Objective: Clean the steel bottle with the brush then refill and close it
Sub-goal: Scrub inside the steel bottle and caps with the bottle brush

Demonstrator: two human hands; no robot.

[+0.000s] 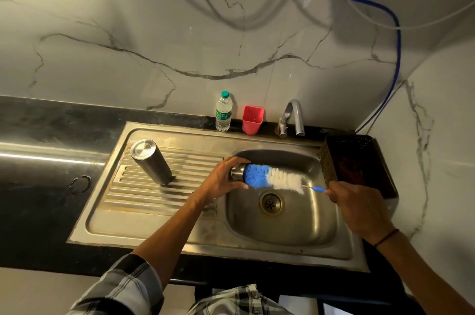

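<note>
Over the sink bowl (282, 227), nearest the camera, two bare forearms are stretched out from checked sleeves (123, 286); a small steel piece (237, 172), cap or bottle mouth, can't really be told which, is gripped by the left hand (223, 181) with fingers curled round it; the blue end of the brush (272, 178) is pressed right against that piece, while its thin blue handle is pinched by the right hand (359, 209), held just above the drain (271, 203); further left, on the ribbed drainboard (144, 186), a steel bottle (151, 161) is stood apart from both hands, flat end facing up, so it's probably upside down; at the right edge of the sink a dark perforated basket (354, 163) is parked; at the back, along the black counter (38, 186) by the marble wall, a plastic water bottle (224, 111), a red cup (253, 119) and the tap (293, 118) are lined up.
</note>
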